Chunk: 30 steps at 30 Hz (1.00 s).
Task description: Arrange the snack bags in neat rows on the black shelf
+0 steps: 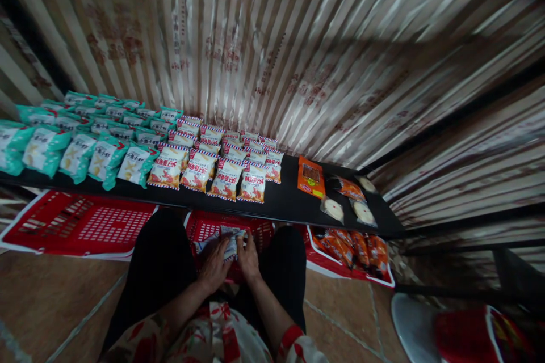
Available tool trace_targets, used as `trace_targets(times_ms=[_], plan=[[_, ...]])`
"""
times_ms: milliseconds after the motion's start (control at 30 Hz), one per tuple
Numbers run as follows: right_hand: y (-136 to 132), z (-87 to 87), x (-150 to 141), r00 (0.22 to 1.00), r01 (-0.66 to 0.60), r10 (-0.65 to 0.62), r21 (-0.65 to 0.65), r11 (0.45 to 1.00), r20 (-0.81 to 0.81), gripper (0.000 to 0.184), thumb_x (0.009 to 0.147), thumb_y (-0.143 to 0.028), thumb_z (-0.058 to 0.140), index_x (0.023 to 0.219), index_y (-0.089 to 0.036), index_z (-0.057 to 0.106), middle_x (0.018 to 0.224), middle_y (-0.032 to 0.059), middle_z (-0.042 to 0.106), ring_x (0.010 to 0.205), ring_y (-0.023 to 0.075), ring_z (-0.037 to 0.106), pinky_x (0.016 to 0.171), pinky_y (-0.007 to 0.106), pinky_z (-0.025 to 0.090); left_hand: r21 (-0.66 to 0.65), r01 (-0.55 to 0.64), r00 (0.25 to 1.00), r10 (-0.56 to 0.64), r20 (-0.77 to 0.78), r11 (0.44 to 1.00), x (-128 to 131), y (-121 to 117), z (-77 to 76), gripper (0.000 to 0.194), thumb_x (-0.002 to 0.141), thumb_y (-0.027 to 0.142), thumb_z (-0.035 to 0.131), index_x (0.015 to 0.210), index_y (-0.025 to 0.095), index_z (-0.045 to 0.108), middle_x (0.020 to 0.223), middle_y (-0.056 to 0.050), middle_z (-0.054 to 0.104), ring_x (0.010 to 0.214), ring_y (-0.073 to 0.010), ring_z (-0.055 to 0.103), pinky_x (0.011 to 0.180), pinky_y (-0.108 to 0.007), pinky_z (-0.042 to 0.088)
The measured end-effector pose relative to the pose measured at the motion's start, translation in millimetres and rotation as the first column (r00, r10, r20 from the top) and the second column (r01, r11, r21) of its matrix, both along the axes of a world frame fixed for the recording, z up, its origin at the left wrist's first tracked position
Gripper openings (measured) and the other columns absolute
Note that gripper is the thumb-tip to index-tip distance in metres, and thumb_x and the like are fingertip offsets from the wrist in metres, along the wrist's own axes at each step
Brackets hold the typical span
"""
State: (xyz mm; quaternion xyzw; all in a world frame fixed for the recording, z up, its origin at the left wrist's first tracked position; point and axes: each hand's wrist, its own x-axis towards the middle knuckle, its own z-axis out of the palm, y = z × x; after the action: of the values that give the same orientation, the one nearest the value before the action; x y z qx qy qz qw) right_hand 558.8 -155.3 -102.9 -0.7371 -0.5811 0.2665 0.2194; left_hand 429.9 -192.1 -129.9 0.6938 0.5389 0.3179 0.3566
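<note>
Both my hands are low between my knees, over a red basket [255, 228] under the black shelf [285, 201]. My left hand [215, 264] and my right hand [247, 258] are closed together on white-and-blue snack packets [230, 238] at the basket's rim. On the shelf above lie rows of red-and-white striped snack packets [225, 165] and, further left, rows of teal packets [91, 136].
At the shelf's right end lie an orange packet [310, 177] and a few round pale cakes [332, 209]. A flat red basket [80, 226] sits at left, another red basket with orange packets [353, 249] at right. A striped curtain hangs behind. A red box [485, 336] is at lower right.
</note>
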Motion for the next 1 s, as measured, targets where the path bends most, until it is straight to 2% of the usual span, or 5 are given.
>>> trace_targets(times_ms=[200,333,567,800,1000], plan=[[0.7,7.4,-2.4,0.972,-0.149,0.120,0.133,0.980,0.201,0.052,0.088,-0.039,0.028,0.117,-0.005,0.056,0.132,0.0206,0.046,0.127,0.0306,0.035,0.102,0.048,0.030,-0.021,-0.006,0.999,0.006,0.040,1.000,-3.3,-0.3,8.3,0.045,0.086,0.035,0.037,0.124,0.015,0.046,0.126,-0.014,0.054,0.117,-0.0229,0.050,0.101,-0.041,0.039],[0.4,23.7,-2.1,0.939,-0.309,0.286,0.111,0.944,0.189,0.050,0.091,-0.035,0.022,0.114,-0.011,0.060,0.129,0.0132,0.051,0.132,0.0255,0.028,0.106,0.045,0.027,-0.048,-0.008,0.996,0.013,0.093,0.999,-7.1,0.5,13.4,0.042,0.084,0.036,0.038,0.119,0.017,0.051,0.119,-0.012,0.059,0.110,-0.0221,0.055,0.097,-0.038,0.042],[2.1,46.9,-4.9,0.901,-0.428,0.421,0.056,0.902,0.110,0.052,0.093,-0.033,0.018,0.109,-0.013,0.062,0.115,0.0101,0.062,0.123,0.0206,0.042,0.104,0.036,0.030,-0.116,-0.038,0.973,0.063,0.221,0.993,-12.9,2.7,22.6,0.042,0.080,0.038,0.044,0.114,0.016,0.055,0.116,-0.012,0.061,0.107,-0.0237,0.057,0.096,-0.038,0.042],[4.3,40.4,1.4,0.895,-0.443,0.440,0.021,0.896,0.079,0.051,0.092,-0.038,0.019,0.081,-0.018,0.065,0.084,0.0097,0.068,0.085,0.0196,0.061,0.084,0.029,0.040,-0.328,0.001,0.873,0.160,0.461,0.945,-20.0,14.3,39.4,0.044,0.075,0.045,0.053,0.105,0.014,0.061,0.098,-0.008,0.068,0.092,-0.0251,0.062,0.082,-0.033,0.048],[3.3,41.5,4.5,0.877,-0.481,0.480,0.039,0.876,0.040,0.048,0.092,-0.037,0.019,0.077,-0.020,0.061,0.080,0.0075,0.066,0.081,0.0185,0.059,0.079,0.027,0.040,-0.441,0.083,0.806,0.200,0.557,0.894,-25.0,25.7,40.4,0.043,0.066,0.048,0.063,0.089,0.011,0.064,0.083,-0.006,0.068,0.077,-0.0221,0.062,0.072,-0.030,0.048]])
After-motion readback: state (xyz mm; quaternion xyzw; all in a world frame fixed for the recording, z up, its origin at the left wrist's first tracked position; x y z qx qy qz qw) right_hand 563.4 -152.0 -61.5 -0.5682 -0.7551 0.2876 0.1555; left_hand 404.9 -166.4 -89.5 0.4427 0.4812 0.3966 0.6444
